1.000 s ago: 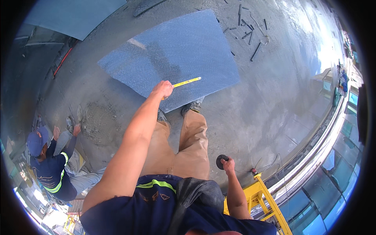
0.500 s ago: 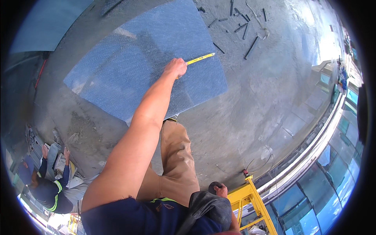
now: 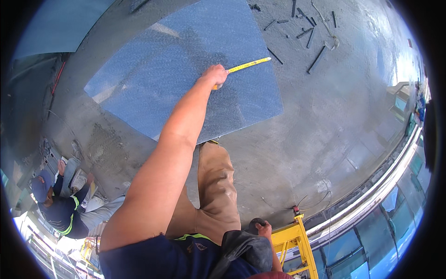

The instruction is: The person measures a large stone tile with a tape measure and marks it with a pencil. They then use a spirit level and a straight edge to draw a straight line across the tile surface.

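My left hand (image 3: 214, 76) is closed around a tape measure (image 3: 217, 87), whose yellow case shows just below the fingers. Its yellow blade (image 3: 248, 64) stretches to the right over a large flat blue-grey slab (image 3: 153, 69), and its tip is by the slab's right edge. Close to my body on the right, my right hand (image 3: 264, 229) grips a dark, rounded object (image 3: 254, 225) that I cannot identify. A dark grey cloth-like piece (image 3: 248, 246) lies next to that hand, in front of my torso.
Several dark strips (image 3: 316, 59) are scattered on the grey floor (image 3: 316, 139) beyond the slab. A yellow metal frame (image 3: 299, 242) stands at lower right. Another person (image 3: 62, 204) is low at the left. A glass-panelled wall (image 3: 385, 232) curves along the right.
My left hand has moved left across the slab, and a longer stretch of tape blade is out. The whole view has shifted slightly. My right hand still grips the dark object.
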`<action>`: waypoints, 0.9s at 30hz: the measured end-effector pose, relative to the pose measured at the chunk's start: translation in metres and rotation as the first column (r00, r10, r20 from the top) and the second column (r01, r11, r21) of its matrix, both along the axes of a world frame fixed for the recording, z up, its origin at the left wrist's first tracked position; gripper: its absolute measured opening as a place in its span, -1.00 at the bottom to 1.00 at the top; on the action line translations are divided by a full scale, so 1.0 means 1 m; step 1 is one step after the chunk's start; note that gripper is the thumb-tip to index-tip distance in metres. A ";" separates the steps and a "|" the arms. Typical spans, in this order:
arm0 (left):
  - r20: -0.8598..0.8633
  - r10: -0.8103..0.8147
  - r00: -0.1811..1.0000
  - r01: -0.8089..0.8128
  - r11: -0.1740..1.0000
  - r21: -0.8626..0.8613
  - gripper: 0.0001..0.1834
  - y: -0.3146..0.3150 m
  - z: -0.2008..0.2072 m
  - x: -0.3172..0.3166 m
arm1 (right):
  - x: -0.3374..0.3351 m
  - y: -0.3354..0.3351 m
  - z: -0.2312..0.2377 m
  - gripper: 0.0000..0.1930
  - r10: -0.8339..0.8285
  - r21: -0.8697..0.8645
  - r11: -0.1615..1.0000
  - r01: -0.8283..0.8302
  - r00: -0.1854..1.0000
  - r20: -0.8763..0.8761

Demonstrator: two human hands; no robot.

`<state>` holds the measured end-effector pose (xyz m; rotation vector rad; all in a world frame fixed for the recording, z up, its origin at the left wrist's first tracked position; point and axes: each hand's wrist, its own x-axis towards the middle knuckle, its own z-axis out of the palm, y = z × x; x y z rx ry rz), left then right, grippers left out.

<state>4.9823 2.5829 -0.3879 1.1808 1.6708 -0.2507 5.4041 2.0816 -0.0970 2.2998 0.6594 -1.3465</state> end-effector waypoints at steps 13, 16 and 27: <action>0.117 0.189 0.975 -0.178 0.979 -0.099 -0.55 -0.201 0.039 -0.138 | -0.013 0.021 -0.025 -0.60 0.206 0.039 0.978 -0.203 0.974 -0.091; 0.139 0.278 0.951 -0.251 0.950 -0.184 -0.55 -0.256 0.045 -0.170 | -0.021 0.010 -0.030 -0.60 0.289 0.085 0.953 -0.293 0.956 0.051; -0.057 0.298 0.953 -0.303 0.939 -0.163 -0.60 -0.372 0.044 -0.335 | -0.088 0.009 -0.031 -0.60 0.460 -0.017 0.886 -0.464 0.883 -0.093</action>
